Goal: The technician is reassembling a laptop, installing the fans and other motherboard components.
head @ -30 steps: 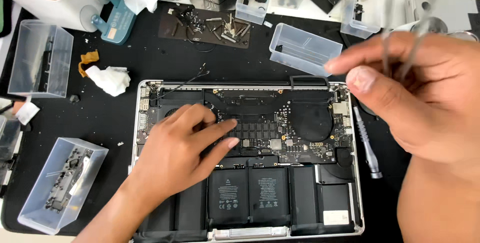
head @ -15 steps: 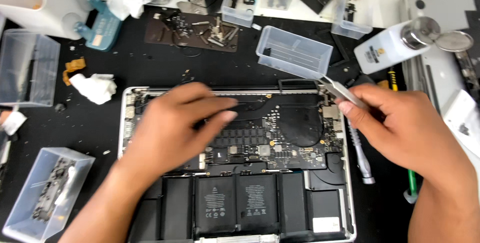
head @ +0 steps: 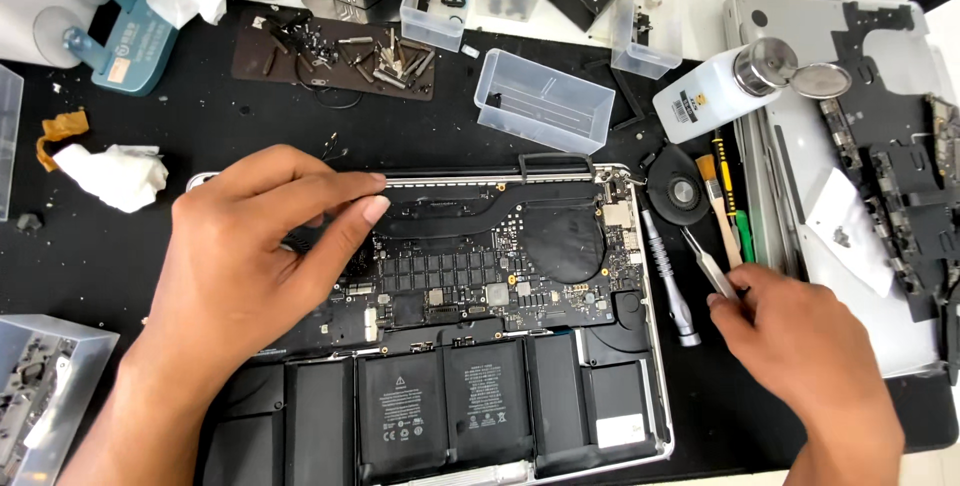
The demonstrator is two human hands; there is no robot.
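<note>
An opened silver laptop (head: 655, 366) lies bottom-up on a black mat, showing its logic board (head: 480, 281), a heat pipe and black battery cells (head: 445, 411). My left hand (head: 250, 256) rests on the laptop's upper left corner with its fingers stretched along the hinge edge, hiding that part of the board. My right hand (head: 810, 346) is to the right of the laptop, low over the mat. It pinches the rear end of metal tweezers (head: 705, 258), whose tip points up and left beside a silver screwdriver (head: 668, 281).
A brush (head: 718, 208) and green tools lie by the tweezers. A clear tray (head: 545, 101) and a white bottle (head: 715, 91) sit behind the laptop, with a screw mat (head: 330, 51) further left. Another opened laptop shell (head: 860, 176) is at right, crumpled tissue (head: 110, 174) at left, and a plastic box (head: 45, 396) at lower left.
My right hand came down from over the laptop's top right corner to the mat on the right, still with the tweezers. My left hand slid up and left on the board.
</note>
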